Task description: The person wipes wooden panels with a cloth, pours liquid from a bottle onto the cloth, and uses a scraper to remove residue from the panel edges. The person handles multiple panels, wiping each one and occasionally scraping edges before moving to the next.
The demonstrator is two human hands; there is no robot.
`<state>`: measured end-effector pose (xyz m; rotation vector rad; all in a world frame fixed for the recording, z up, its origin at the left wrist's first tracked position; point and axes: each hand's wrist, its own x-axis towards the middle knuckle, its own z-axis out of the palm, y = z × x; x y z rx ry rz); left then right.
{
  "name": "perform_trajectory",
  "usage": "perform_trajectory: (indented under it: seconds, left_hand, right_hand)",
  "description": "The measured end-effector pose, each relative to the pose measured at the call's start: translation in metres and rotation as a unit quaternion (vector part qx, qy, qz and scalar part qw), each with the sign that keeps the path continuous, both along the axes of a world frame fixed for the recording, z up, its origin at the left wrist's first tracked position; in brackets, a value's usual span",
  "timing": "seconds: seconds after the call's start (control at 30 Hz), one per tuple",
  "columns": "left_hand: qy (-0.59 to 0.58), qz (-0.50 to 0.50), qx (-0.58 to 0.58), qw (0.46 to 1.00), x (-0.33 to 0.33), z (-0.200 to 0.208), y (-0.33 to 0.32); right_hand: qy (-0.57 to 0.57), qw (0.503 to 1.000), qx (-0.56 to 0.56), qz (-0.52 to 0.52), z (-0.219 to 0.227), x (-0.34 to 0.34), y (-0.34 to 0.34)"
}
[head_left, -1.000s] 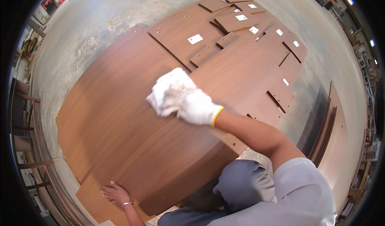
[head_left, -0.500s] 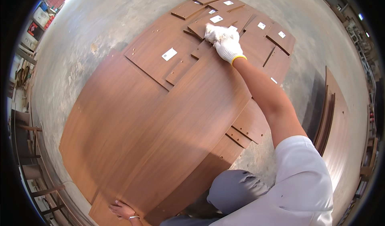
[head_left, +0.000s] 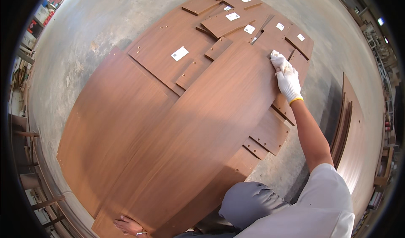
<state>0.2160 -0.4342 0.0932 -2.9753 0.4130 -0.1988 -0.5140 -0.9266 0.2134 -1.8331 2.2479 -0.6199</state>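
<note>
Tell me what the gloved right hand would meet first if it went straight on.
The right hand would likely meet the labelled brown board just past its white cloth, though depth is unclear.

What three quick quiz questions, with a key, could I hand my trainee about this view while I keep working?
1. Which hand wears the white glove: A) left, B) right, C) both?

2. True or false: the bare hand is raised high above the brown panel.

3. Fill in: the gloved hand holds a bunched white ____.

Key: 1. B. 2. False; it rests palm down on the panel. 3. Cloth.
</note>
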Motion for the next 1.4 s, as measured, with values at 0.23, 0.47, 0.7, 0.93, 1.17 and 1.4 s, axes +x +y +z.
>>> perform_trajectory:
  seconds: [0.23,0.47,0.7,0.93,1.17,1.4]
  left_hand:
    - [0.012,-0.012,0.028,0.999,-0.012,-0.007,-0.011]
    - [-0.018,0.011,0.037,0.999,-0.015,-0.002,-0.004]
    - [0.02,-0.016,0.01,1.0,-0.019,-0.005,-0.013]
    - [-0.011,-0.021,0.01,1.0,-0.011,0.001,-0.005]
    - [-0.005,-0.013,-0.006,1.0,-0.006,-0.009,-0.017]
    - [-0.04,-0.009,0.055,0.998,0.006,-0.009,-0.012]
  right_hand:
    - [0.218,0.97,-0.033,0.102,-0.012,0.099,-0.121]
    - [0.243,0.965,0.036,0.096,-0.016,0.016,-0.015]
    - [0.197,0.975,0.037,0.093,0.006,0.096,-0.124]
    - [0.227,0.967,-0.049,0.108,-0.026,0.012,-0.024]
    - [0.243,0.957,-0.092,0.129,-0.014,0.077,-0.091]
    - [0.144,0.989,-0.035,-0.002,-0.03,-0.001,0.011]
